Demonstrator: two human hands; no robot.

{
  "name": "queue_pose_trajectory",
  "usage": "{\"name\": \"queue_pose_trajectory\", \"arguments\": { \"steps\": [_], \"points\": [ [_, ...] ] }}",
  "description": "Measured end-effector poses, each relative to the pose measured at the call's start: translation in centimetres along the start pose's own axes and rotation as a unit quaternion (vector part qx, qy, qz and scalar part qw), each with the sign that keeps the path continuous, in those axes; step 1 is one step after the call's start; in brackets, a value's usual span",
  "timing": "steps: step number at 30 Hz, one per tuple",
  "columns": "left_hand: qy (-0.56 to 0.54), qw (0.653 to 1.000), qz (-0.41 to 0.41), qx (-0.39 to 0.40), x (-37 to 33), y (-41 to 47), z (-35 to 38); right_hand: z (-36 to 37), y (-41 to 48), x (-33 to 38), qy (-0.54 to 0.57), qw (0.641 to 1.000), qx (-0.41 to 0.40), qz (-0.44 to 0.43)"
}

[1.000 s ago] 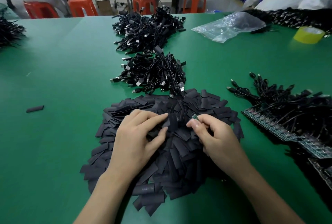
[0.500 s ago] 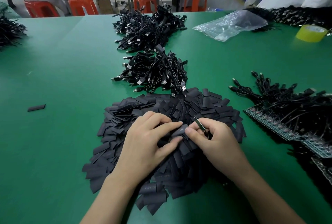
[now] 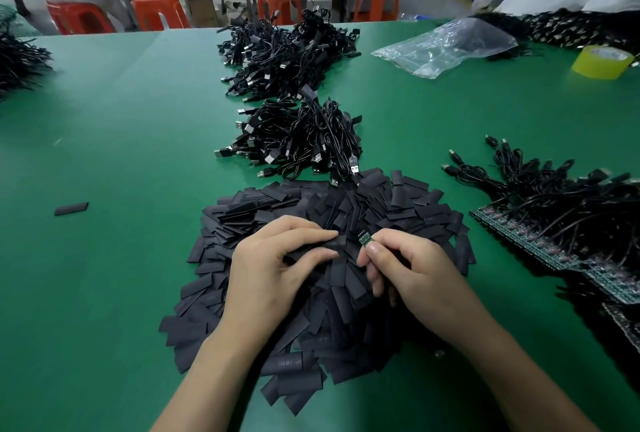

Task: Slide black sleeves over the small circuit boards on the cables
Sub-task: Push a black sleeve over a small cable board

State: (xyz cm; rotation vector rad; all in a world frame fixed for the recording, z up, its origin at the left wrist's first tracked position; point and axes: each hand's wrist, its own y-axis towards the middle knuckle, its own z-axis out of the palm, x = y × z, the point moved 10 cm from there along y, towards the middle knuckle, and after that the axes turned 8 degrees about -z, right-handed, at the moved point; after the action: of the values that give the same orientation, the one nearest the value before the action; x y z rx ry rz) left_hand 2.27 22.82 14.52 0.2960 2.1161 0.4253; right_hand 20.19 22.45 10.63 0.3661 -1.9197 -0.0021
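Over the bench's near-edge pile, your left fingers now pinch a lifted sleeve beside the board your right fingers pinch; insert next.

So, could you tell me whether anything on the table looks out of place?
Only one thing: a stray sleeve lies alone on the table, well left of the sleeve pile where the rest are heaped.

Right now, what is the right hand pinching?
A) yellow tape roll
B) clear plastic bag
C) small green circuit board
C: the right hand pinches a small green circuit board, close to the black sleeve that the left hand grips.
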Motion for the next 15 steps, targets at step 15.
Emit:
{"name": "queue_pose_trajectory", "arguments": {
  "steps": [15],
  "points": [
    [0.140,0.983,0.122,0.006,-1.9,-0.8,0.7,0.4,-0.2,0.7,-0.065,0.997,0.046,0.001]
  ]
}}
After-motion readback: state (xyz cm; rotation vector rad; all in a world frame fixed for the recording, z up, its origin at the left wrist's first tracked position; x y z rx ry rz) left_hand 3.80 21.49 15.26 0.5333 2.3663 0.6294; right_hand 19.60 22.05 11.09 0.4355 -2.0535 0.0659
